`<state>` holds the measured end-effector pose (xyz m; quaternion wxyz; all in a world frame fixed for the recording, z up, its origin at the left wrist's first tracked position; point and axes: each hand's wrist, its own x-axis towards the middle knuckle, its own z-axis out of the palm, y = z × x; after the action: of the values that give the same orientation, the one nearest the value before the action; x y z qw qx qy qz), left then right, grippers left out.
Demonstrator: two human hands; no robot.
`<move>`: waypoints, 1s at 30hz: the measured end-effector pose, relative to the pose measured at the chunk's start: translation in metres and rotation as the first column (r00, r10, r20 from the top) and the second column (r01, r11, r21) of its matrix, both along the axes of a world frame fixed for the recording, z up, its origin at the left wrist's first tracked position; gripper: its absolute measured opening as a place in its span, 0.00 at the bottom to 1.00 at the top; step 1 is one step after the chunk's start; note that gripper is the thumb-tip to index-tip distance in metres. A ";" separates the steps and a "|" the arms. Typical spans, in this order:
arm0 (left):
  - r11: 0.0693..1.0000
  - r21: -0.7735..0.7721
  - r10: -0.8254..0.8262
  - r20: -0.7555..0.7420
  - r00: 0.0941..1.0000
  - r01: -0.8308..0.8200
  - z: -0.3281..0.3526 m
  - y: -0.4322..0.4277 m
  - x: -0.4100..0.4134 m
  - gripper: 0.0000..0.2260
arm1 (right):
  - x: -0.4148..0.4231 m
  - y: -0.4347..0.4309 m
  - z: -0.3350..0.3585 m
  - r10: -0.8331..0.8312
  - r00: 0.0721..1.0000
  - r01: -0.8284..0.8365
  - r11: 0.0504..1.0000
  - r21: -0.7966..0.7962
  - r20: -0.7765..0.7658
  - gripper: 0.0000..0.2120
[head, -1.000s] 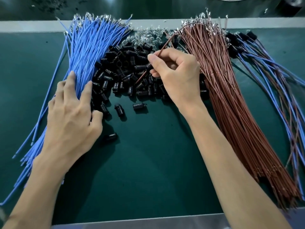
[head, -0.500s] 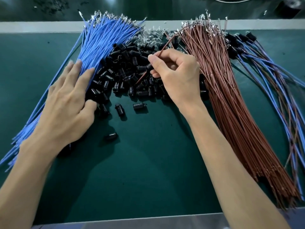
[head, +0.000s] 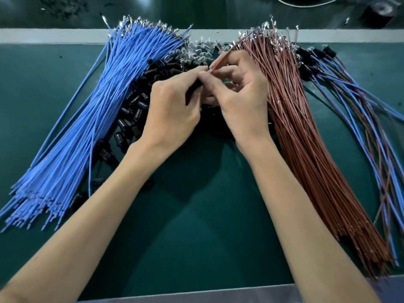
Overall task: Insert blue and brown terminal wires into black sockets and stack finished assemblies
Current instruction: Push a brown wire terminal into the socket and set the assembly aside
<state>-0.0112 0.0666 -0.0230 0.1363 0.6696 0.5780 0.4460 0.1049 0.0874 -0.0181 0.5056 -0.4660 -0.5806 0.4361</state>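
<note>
The left hand (head: 172, 110) had left the blue wires, where it lay half a second earlier, and had come to the middle to meet the right hand (head: 242, 99) over the socket heap.

The green mat (head: 196, 226) covered the bench, with a pale strip (head: 43, 36) along its far edge. On the left lay the big sheaf of blue wires (head: 105, 119), fanned wide toward the near side, its metal terminals at the far end. On the right lay the sheaf of brown wires (head: 306, 138), terminals likewise at the far end. Beyond it, at the far right, the finished assemblies (head: 349, 101) lay in a loose stack, blue and brown leads trailing from black heads. Between the two sheaves sat the pile of black sockets (head: 135, 110), partly hidden by both hands, and just behind it a small heap of clear glassy parts (head: 196, 51).

The right hand's thumb and forefinger were pinched on a single brown wire (head: 223, 59), which ran up and back to the brown sheaf. The left hand's fingers were curled around a dark piece, seemingly one black socket (head: 194, 86), mostly hidden; whether the wire's tip had entered it could not be told.
</note>
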 end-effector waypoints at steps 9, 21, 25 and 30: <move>0.996 0.090 -0.020 0.128 0.992 0.008 -0.007 -0.002 -0.006 0.11 | -0.011 -0.008 0.002 -0.101 0.993 0.101 0.995 -0.009 -0.061 0.06; 0.995 0.049 -0.094 0.167 0.981 0.087 -0.009 -0.003 -0.002 0.10 | 0.009 0.002 0.007 -0.042 0.957 0.017 0.996 -0.087 -0.288 0.07; 0.993 0.013 -0.115 0.191 0.975 0.115 -0.006 0.000 0.000 0.09 | 0.006 0.000 0.005 -0.005 0.997 0.004 1.000 -0.011 -0.081 0.08; 0.973 -0.039 -0.211 0.229 0.950 0.226 0.002 0.011 0.000 0.09 | 0.011 0.005 0.009 -0.053 0.945 0.015 0.993 -0.121 -0.321 0.05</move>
<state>-0.0108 0.0771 -0.0212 0.2707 0.6703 0.4954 0.4817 0.1160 0.0921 -0.0087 0.5735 -0.4267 -0.4550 0.5310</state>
